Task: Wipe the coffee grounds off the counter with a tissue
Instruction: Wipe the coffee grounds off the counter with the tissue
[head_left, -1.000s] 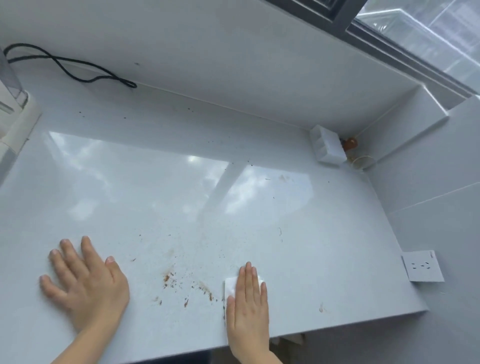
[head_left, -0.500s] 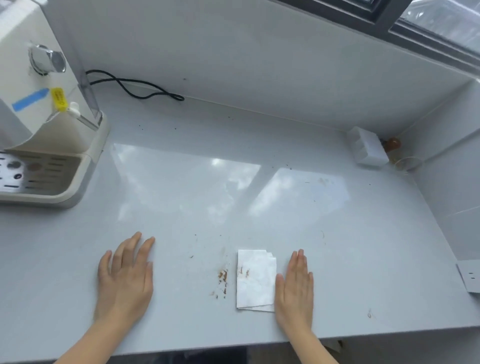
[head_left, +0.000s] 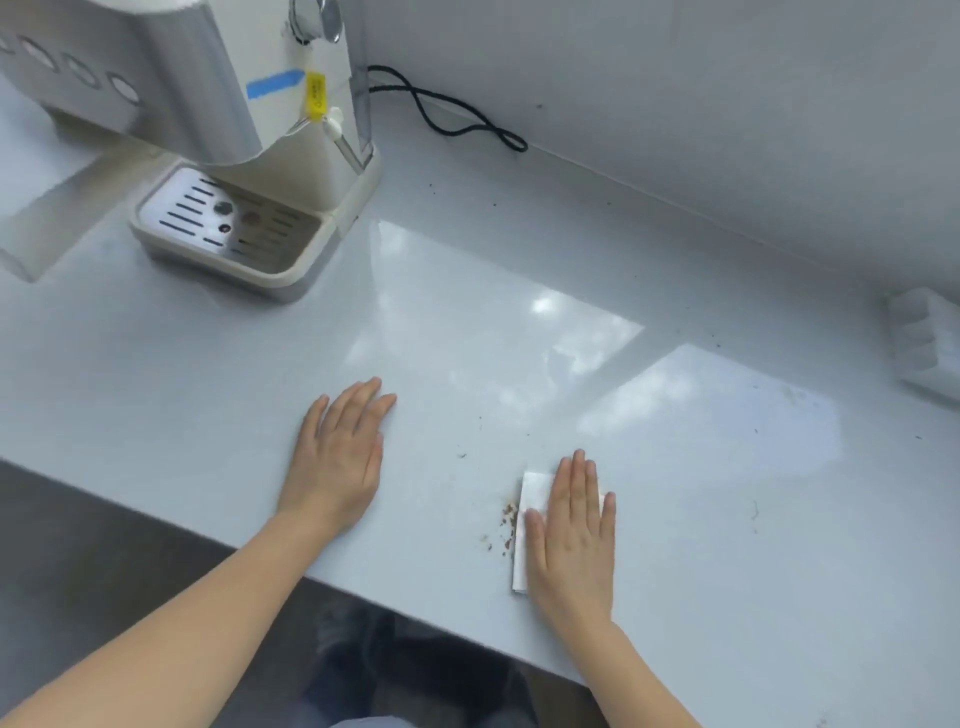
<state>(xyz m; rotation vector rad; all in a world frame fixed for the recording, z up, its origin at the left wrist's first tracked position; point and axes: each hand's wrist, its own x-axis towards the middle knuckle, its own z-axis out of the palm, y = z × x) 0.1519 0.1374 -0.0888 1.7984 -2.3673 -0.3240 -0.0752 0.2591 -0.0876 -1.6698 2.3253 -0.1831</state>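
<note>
A folded white tissue (head_left: 530, 514) lies on the glossy white counter (head_left: 727, 519) near its front edge. My right hand (head_left: 571, 535) lies flat on top of it, fingers together, covering most of it. A small pile of brown coffee grounds (head_left: 508, 519) sits right against the tissue's left edge, with a few specks (head_left: 461, 455) farther left. My left hand (head_left: 340, 457) rests flat on the counter to the left, fingers slightly apart, holding nothing.
A white coffee machine (head_left: 249, 156) with a drip tray (head_left: 228, 228) stands at the back left. Its black cord (head_left: 452, 117) runs along the back wall. A white block (head_left: 924, 348) sits at the right edge. The counter's front edge runs diagonally below my hands.
My right hand has moved from beside the tissue onto it, pressing it flat. The view has swung left, bringing the coffee machine further in. The grounds are gathered at the tissue's left edge.
</note>
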